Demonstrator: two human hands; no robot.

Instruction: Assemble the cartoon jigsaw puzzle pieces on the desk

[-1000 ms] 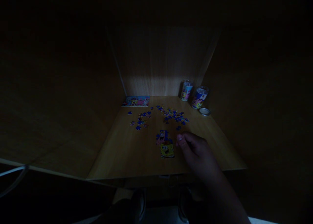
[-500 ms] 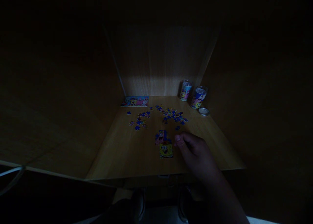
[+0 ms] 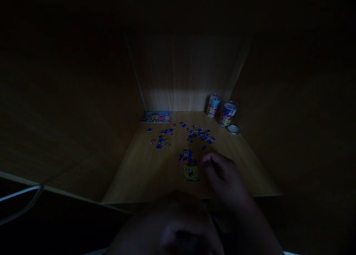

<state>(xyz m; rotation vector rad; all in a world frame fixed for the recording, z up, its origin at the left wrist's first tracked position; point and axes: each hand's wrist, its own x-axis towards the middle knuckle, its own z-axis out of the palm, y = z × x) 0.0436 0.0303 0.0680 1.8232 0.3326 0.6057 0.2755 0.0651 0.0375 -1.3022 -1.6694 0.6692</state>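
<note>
A partly joined jigsaw puzzle (image 3: 191, 171), with a yellow cartoon face below a pink figure on blue, lies near the front of the wooden surface. Just right of it is my right hand (image 3: 224, 175), thumb and fingers closed in a pinch; whatever they hold, if anything, is hidden. My left hand (image 3: 178, 221) shows large, dark and blurred at the bottom middle, close to the camera, and its fingers cannot be made out. Loose puzzle pieces (image 3: 198, 132) lie beyond the joined part, with a smaller group of pieces (image 3: 161, 139) to their left.
A picture card (image 3: 157, 117) lies at the back left. Two printed cans, a light blue can (image 3: 213, 106) and a dark blue can (image 3: 228, 114), stand at the back right beside a round lid (image 3: 233, 129). Wooden panels enclose the back and sides. The light is dim.
My left hand has come into view at the bottom middle. The right hand stays beside the joined puzzle, still closed. The whole view has shifted slightly.
</note>
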